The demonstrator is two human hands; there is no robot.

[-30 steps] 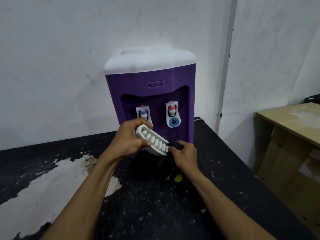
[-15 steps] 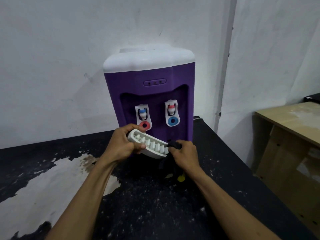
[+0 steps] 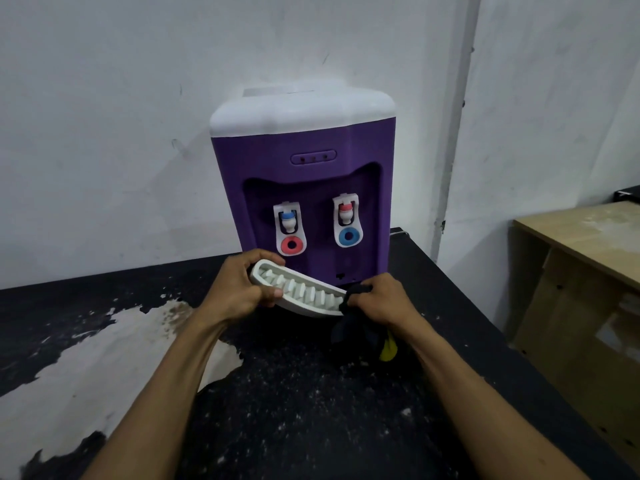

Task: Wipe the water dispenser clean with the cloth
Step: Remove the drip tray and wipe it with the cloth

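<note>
Left hand (image 3: 239, 294) grips white drip tray (image 3: 298, 292), held just off purple water dispenser (image 3: 304, 174) at bench (image 3: 311, 410) far edge. Right hand (image 3: 381, 301) pinches dark cloth (image 3: 349, 320) against tray's right end. Tray wipe underway; body seemingly still undone.

Your forearms bare, both reaching forward from bottom edge, converging toward centre. Your left hand (image 3: 239, 291) curled round left end of drip tray (image 3: 304, 294): fingers over far rim, thumb on near side. Your right hand (image 3: 382, 301) knuckles up, fingers curled, gripping dark cloth (image 3: 349, 329) against tray's right end.
</note>
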